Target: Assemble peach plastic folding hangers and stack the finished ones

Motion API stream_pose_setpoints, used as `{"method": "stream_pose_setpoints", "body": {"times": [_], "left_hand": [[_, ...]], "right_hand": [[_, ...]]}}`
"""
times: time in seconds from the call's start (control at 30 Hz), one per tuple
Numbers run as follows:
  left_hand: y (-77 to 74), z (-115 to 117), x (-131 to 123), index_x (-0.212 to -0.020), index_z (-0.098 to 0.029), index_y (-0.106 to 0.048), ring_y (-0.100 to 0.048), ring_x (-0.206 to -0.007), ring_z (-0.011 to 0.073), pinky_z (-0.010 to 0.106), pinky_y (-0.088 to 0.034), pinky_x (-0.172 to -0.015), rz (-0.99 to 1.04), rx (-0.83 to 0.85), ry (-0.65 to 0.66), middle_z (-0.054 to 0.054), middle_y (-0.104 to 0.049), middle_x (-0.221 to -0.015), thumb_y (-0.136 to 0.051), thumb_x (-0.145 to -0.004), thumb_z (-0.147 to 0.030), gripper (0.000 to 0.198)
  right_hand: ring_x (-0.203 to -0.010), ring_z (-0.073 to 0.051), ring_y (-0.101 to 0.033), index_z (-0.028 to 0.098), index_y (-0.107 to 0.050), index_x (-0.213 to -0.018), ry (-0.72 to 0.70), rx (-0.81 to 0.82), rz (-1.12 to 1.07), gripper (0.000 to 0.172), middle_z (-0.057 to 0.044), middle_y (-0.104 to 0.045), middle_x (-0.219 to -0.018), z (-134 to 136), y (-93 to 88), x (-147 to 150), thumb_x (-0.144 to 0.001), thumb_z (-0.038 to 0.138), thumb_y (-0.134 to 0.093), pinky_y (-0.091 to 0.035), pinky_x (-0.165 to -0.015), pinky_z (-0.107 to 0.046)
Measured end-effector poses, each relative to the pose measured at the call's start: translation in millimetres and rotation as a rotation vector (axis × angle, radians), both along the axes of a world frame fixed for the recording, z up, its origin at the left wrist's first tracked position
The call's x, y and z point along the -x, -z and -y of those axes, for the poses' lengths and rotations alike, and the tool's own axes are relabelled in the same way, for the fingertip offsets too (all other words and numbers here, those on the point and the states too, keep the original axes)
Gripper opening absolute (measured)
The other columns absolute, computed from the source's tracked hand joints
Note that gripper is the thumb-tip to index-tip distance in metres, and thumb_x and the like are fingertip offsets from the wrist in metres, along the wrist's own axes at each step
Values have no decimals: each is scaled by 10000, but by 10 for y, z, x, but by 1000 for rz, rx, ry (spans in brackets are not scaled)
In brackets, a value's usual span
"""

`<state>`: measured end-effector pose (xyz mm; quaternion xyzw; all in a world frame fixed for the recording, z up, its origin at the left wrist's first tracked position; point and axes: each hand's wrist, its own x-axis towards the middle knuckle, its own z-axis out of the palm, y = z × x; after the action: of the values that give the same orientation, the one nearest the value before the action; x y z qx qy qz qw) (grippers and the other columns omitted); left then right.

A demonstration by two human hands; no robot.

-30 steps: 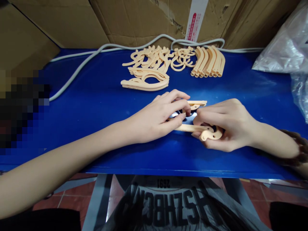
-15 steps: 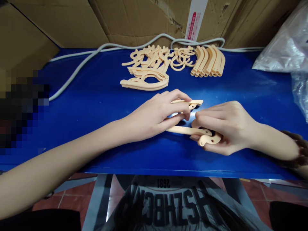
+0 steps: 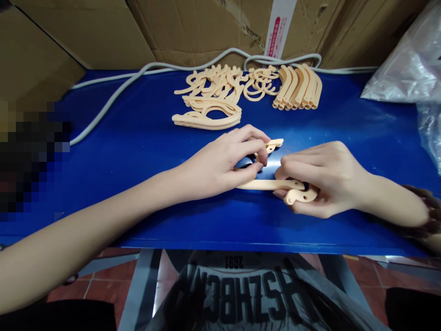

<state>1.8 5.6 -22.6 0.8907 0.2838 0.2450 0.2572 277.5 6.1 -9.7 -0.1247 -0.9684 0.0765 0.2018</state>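
Both hands work on peach plastic hanger parts near the front of the blue table [image 3: 138,138]. My left hand [image 3: 223,163] is closed, pinching a short peach piece [image 3: 274,145] whose tip sticks out to the right past the fingers. My right hand [image 3: 324,179] is closed round the holed end [image 3: 301,195] of a long curved peach arm [image 3: 265,185] that lies flat on the table and reaches left under my left hand. What lies between the two sets of fingertips is hidden.
Farther back lie a flat stack of peach hanger arms [image 3: 206,117], a tangle of hook pieces [image 3: 234,82] and a row of curved pieces on edge [image 3: 298,87]. A white cable [image 3: 113,96] runs along the back. Cardboard boxes [image 3: 103,32] stand behind; clear plastic bags [image 3: 409,69] sit right.
The short piece in my left hand has tilted and drawn back to the left, so less of it shows. My right hand and the long arm have barely shifted.
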Motion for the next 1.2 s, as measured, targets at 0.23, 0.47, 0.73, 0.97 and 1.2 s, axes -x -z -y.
{"method": "stream_pose_setpoints", "body": {"times": [0.23, 0.47, 0.73, 0.97, 1.2], "left_hand": [[8, 31, -18, -1092, -218, -740, -694, -1362, 270, 466, -545, -1209, -47, -50, 12, 116, -712, -1495, -469, -1145, -220, 276], [9, 27, -15, -1104, -210, -731, -698, -1341, 280, 461, -541, -1175, -82, -86, 13, 121, -720, -1482, -405, -1172, -242, 335], [-38, 27, -8, -1168, -207, -741, -694, -1347, 303, 480, -532, -1185, -126, -67, 32, 137, -720, -1497, -460, -1234, -441, 372], [-19, 14, -9, -1152, -208, -764, -698, -1318, 298, 476, -533, -1180, -130, -83, 44, 137, -716, -1515, -500, -1230, -460, 374], [-33, 25, 0, -1190, -200, -832, -708, -1343, 271, 431, -536, -1186, -87, -86, 34, 123, -745, -1492, -484, -1234, -349, 381]], "right_hand": [[-584, -135, -477, 250, -588, -914, 22, -38, 4, 330, 46, -585, -697, -8, -10, 9, -1188, 432, -567, -320, -601, -337], [-579, -131, -507, 231, -614, -927, 48, -98, 3, 323, 44, -587, -696, -15, 7, -1, -1190, 410, -561, -315, -588, -329], [-590, -165, -550, 249, -621, -989, 89, -82, 36, 295, 17, -615, -688, -61, 14, -13, -1173, 463, -537, -347, -588, -337], [-615, -173, -607, 246, -644, -1040, 99, -27, 63, 256, 0, -694, -752, -81, 45, -34, -1169, 450, -560, -364, -585, -336], [-592, -164, -562, 238, -645, -1045, 114, -42, 67, 266, 9, -651, -731, -112, 58, -45, -1176, 444, -540, -355, -582, -326]]}}
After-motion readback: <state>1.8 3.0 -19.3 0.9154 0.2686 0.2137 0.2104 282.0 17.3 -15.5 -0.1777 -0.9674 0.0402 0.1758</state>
